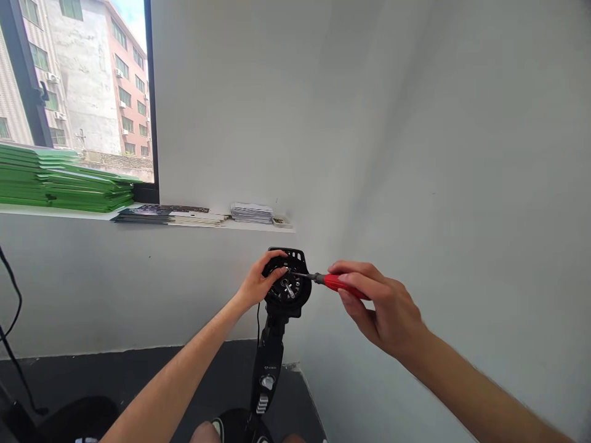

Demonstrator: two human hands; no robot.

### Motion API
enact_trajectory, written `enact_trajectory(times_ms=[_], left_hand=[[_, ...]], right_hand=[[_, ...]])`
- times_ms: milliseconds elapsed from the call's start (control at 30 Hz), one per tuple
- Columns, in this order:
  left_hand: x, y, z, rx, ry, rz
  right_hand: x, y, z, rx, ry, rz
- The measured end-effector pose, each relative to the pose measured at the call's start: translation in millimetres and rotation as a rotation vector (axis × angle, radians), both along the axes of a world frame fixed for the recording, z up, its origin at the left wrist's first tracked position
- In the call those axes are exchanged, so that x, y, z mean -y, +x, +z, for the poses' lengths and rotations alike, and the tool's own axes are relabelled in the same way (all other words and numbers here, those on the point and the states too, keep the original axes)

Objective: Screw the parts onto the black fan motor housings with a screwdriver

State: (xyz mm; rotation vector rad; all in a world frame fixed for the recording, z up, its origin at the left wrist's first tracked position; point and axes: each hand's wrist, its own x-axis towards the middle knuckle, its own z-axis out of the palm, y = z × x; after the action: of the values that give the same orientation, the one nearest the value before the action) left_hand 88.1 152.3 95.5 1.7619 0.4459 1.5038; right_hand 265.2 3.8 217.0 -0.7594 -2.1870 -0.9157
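Observation:
A black device (302, 295), which looks like a fan body without blades or grille, stands upright with its round head facing me. My left hand (258, 278) grips the upper left of this head, fingers at the top rim and thumb near its centre. My right hand (378, 301) holds a red-handled screwdriver (335, 282) between thumb and fingers. The thin shaft points left, and its tip is at the head beside my left thumb. A pale metal spindle shows just below the tip. Whether the tip sits in a screw is too small to tell.
Below the head, a black neck carries a silver knob (267, 382) and pale buttons (262, 403). Behind, a white ledge (258, 228) bears green folders (60, 184), papers (184, 216) and a white stack (252, 213). A grey wall (462, 184) rises on the right; cables hang at left.

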Motion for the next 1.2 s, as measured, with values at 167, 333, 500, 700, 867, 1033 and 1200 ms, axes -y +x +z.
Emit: enact_trajectory(times_ms=[167, 333, 500, 700, 867, 1033, 1200], left_hand=[[0, 0, 0.2, -0.003, 0.008, 0.006], [-2, 1, -1.2, 0.009, 0.011, -0.001], [-2, 1, -1.8, 0.006, 0.016, 0.002], [-3, 2, -2.1, 0.018, -0.001, -0.002], [-6, 3, -3.7, 0.031, 0.000, -0.008], [-7, 2, -3.3, 0.031, -0.007, -0.015], [-6, 4, -2.5, 0.040, 0.012, -0.017]], right_hand=[[-7, 5, -9.2, 0.081, 0.082, 0.096], [-12, 7, -14.0, 0.106, 0.087, 0.062], [-10, 10, -13.5, 0.128, 0.105, 0.070], [-9, 7, -15.3, 0.171, 0.163, 0.041], [3, -3, -15.1, 0.232, 0.184, -0.081], [18, -13, -4.9, 0.211, 0.253, -0.366], [21, -14, 1.0, 0.197, 0.117, -0.404]])
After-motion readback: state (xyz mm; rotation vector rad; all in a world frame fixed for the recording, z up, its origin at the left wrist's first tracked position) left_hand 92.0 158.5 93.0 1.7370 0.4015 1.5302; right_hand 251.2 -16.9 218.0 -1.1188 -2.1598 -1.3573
